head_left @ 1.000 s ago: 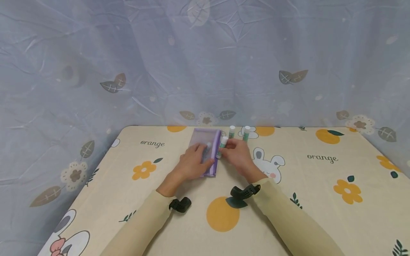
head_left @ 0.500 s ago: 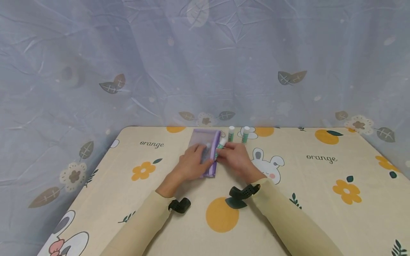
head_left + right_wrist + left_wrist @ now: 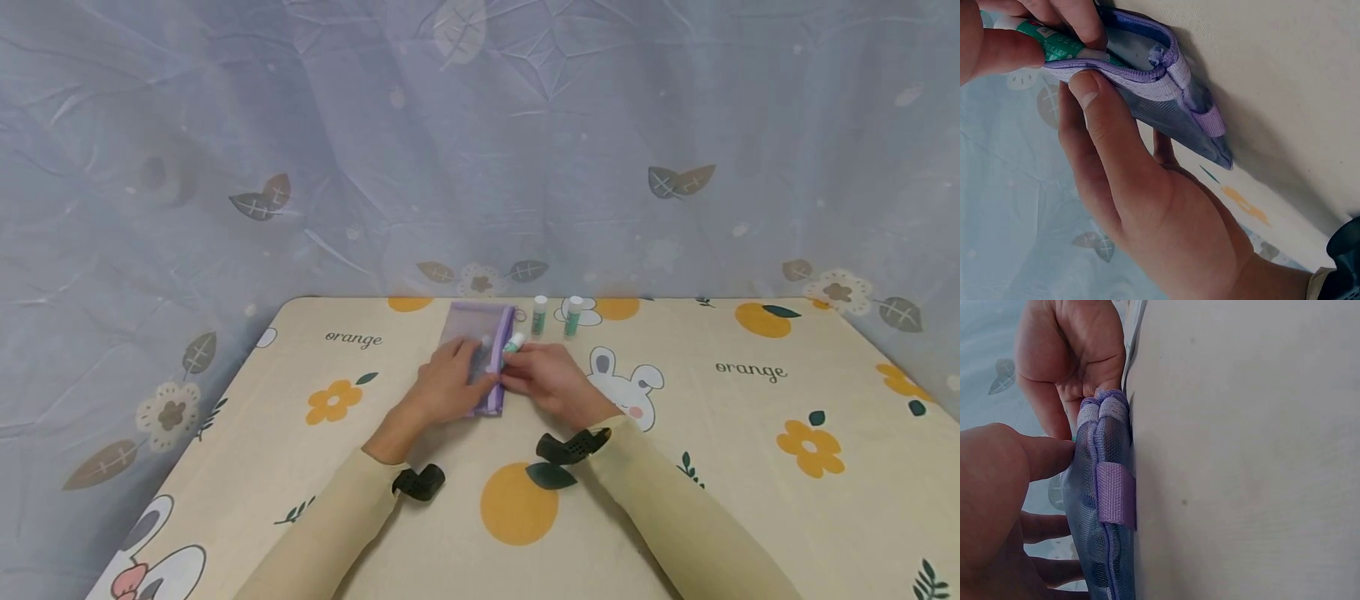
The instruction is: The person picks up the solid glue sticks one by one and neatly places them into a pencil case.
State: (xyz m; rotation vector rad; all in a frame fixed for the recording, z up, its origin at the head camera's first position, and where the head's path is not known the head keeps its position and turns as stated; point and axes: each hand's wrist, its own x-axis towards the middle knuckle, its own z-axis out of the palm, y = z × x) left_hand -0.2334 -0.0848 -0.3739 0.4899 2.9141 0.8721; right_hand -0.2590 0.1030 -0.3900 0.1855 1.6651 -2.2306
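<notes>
A purple-edged mesh zip pouch (image 3: pixel 472 319) lies flat on the table. My left hand (image 3: pixel 448 385) rests on its upper face, thumb by the mouth and fingers spread over the mesh. In the right wrist view the mouth of the pouch (image 3: pixel 1147 87) gapes apart. My right hand (image 3: pixel 551 379) pinches a green-labelled glue stick (image 3: pixel 1057 44) with white ends, tilted, one end inside that mouth. A pale object (image 3: pixel 486 341) shows dimly through the mesh by my left fingers. In the left wrist view the right hand (image 3: pixel 1075 347) meets the far end of the pouch (image 3: pixel 1091 506).
Two more glue sticks stand upright behind my right hand, the nearer one (image 3: pixel 539 317) close to the pouch and the other (image 3: pixel 573 317) further right. A patterned cloth (image 3: pixel 637 517) covers the table. Behind its back edge hangs a grey-blue curtain (image 3: pixel 480 167).
The glue stick in my right hand has tilted over and moved left and down into the pouch's mouth. My left hand has stayed on the pouch.
</notes>
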